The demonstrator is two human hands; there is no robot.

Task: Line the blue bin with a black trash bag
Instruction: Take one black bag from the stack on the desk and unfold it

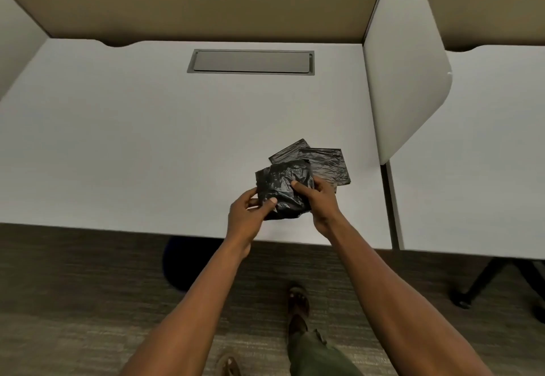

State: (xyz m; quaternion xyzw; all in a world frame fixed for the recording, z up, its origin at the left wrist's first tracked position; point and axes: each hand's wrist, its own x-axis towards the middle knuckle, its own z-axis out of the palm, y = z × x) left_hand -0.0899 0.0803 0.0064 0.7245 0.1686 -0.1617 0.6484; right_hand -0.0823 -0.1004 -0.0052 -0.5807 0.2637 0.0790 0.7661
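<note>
A folded, crumpled black trash bag point(281, 188) is held just above the white desk point(147, 139) near its front edge. My left hand point(247, 213) grips its left side with the thumb on top. My right hand point(320, 203) grips its right side, thumb pressed on the plastic. Two more folded black bags point(323, 163) lie flat on the desk just behind it. The blue bin point(184, 260) stands on the floor under the desk's front edge; only a dark blue part of it shows.
A grey cable hatch point(250, 62) is set into the desk's far side. A white divider panel point(407, 80) stands at the right, with another desk point(486, 154) beyond it. Black chair legs point(483, 281) rest on the carpet at right. My feet are below.
</note>
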